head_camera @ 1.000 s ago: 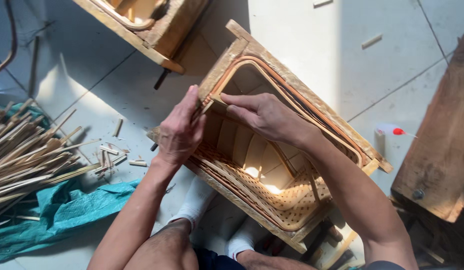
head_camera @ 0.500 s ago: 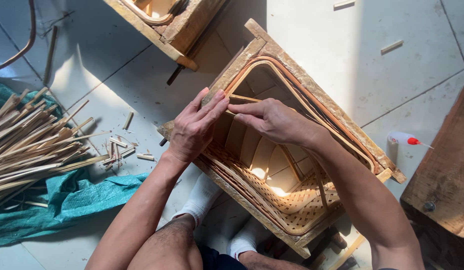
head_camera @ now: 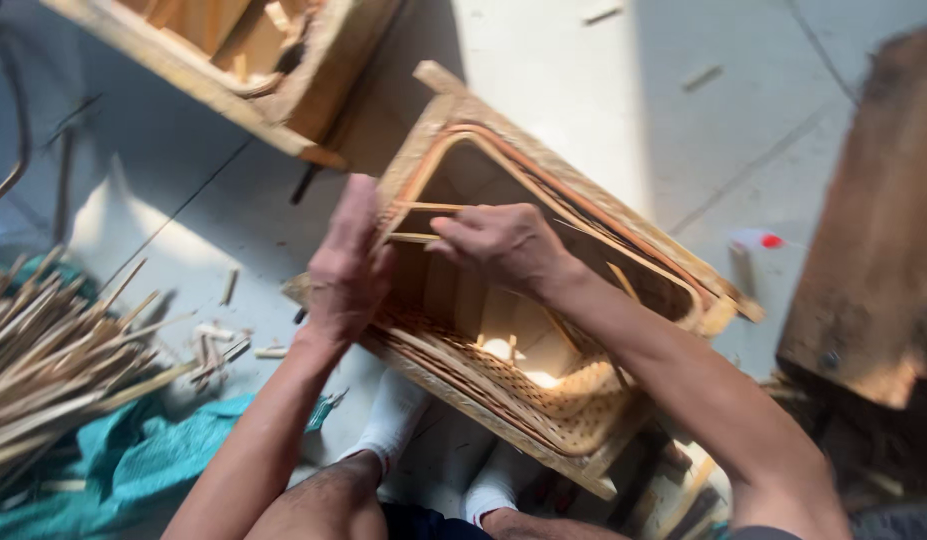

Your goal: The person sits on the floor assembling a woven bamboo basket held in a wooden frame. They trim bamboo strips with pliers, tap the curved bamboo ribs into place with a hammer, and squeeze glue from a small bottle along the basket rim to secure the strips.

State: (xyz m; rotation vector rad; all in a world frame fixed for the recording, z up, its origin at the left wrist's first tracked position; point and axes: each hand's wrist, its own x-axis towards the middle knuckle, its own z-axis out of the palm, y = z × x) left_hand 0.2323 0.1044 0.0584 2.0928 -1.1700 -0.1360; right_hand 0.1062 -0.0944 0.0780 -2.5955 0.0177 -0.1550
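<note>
Count on inspection: two bare hands, the left hand (head_camera: 348, 268) and the right hand (head_camera: 503, 245). Two feet in white socks (head_camera: 398, 420). Two open rectangular wooden frames, one woven-sided frame (head_camera: 543, 300) under the hands, one plain frame (head_camera: 233, 60) at the top. One teal cloth (head_camera: 133, 470). One heap of thin cane strips (head_camera: 53, 370), too many to count.

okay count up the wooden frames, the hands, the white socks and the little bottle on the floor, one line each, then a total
Wooden frames: 2, woven frame and second frame
Hands: 2, left hand and right hand
White socks: 2, and
Small bottle: 1
Total: 7
</note>
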